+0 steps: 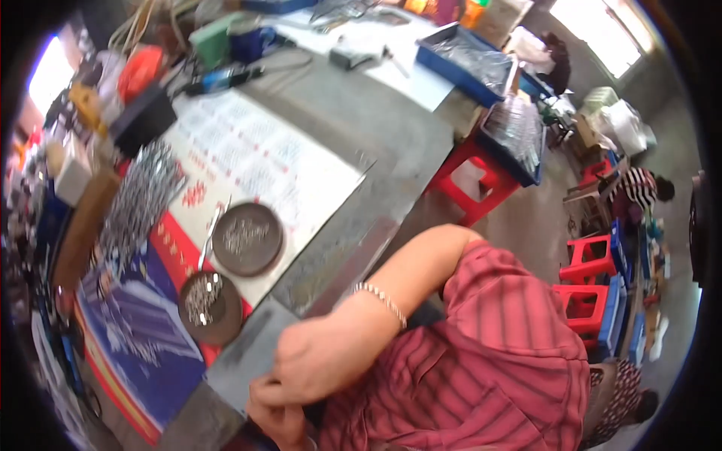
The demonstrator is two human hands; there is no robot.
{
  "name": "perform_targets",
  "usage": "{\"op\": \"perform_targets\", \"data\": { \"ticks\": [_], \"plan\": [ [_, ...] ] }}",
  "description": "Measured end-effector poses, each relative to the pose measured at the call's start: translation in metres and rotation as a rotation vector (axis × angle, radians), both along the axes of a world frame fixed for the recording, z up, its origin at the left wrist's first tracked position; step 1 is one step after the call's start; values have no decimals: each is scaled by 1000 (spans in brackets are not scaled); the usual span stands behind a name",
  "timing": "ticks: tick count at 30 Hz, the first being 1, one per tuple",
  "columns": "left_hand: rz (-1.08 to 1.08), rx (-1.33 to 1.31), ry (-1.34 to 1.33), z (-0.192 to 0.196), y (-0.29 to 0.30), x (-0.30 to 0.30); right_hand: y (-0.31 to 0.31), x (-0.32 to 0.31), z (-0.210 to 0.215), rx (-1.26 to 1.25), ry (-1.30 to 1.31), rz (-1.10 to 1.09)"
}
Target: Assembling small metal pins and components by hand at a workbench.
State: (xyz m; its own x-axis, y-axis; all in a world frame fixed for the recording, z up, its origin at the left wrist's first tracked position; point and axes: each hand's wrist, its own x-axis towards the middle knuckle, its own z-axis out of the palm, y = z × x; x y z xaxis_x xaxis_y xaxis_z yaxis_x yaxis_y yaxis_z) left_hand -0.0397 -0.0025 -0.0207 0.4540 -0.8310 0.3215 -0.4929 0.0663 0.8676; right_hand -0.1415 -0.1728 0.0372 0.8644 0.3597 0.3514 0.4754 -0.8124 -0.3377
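Note:
My right hand [310, 362], with a beaded bracelet [382, 302] on its wrist, is bent in over the table's near edge, fingers curled closed. Just below, my left hand [277, 416] meets it with its fingers pressed together. Anything pinched between them is hidden. Beyond the hands sits a round dark dish [232, 319] of small shiny metal pieces. A second round dish [272, 252] beside it holds finer metal bits. A slim silvery tool [211, 239], perhaps tweezers, lies against the dishes. Farther left is a heap of thin metal strips [143, 199].
Printed sheets [316, 177] cover part of the grey table [391, 143]. Toward the back lies a blue corded tool [218, 79] near a black box [143, 116]. Blue trays [451, 71] of bagged parts stand right, one on a red stool [474, 184]. Other people [639, 188] sit far right.

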Motion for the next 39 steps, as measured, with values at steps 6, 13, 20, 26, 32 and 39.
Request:
{"op": "perform_targets", "data": {
  "ticks": [6,13,20,26,32,39],
  "plan": [
    [67,71,146,-4,10,-7,10,-8,-3,96,-118,-100],
    [117,-39,-156,7,3,-19,19,-20,-13,564,19,-164],
    [131,-81,-126,11,11,-22,12,-28,-5,785,328,-217],
    [47,-99,144,2,8,-12,-25,-30,-2,600,234,-611],
    [73,-96,306,-1,29,-3,-39,31,-20,397,126,-587],
    [117,-98,345,-8,34,1,-45,80,-40,142,129,-453]
  ]
}}
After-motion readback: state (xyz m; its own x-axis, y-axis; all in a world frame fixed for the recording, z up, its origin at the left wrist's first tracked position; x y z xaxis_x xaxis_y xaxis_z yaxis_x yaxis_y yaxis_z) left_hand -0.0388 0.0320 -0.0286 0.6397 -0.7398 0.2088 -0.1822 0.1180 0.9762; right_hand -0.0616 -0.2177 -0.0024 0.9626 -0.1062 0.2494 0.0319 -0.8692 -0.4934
